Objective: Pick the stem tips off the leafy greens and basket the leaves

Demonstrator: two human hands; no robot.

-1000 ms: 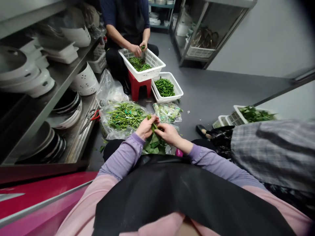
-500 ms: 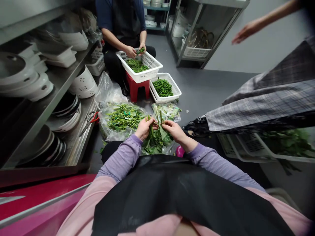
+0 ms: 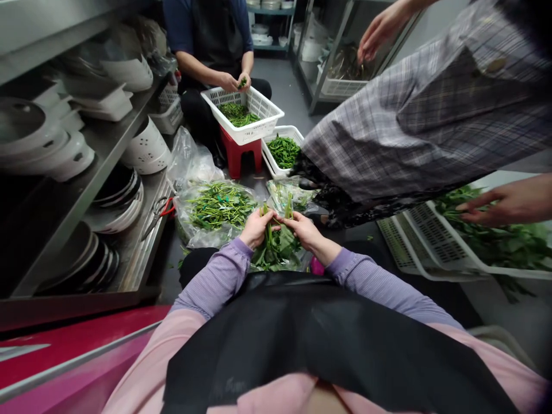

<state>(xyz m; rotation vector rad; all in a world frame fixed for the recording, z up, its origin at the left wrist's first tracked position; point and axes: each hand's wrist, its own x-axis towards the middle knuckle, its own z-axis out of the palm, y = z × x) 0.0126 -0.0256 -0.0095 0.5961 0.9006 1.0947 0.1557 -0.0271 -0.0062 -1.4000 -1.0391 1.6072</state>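
Observation:
My left hand (image 3: 255, 229) is closed around stems of leafy greens (image 3: 276, 251), which hang down below the fingers. Close beside it, my right hand (image 3: 307, 232) pinches more green stems, and the fingertips of both hands nearly meet. The leaves hang over see-through plastic in front of my black apron (image 3: 293, 322). Just ahead and to the left, a bundle of long green stems (image 3: 222, 205) lies in an opened plastic bag. Beyond my hands is another plastic bag (image 3: 280, 188) with greens in it.
A person opposite handles green peppers over a white basket (image 3: 259, 135) on a red stool (image 3: 242, 155). Behind it stands a second basket of peppers (image 3: 282, 151). Someone in a plaid apron (image 3: 414, 132) reaches toward a greens crate (image 3: 457, 244). Scissors (image 3: 161, 211) lie on the left shelf.
The person in the plaid apron has moved in from the right, one hand now at the greens crate, partly covering the pepper basket. My hands have come closer together.

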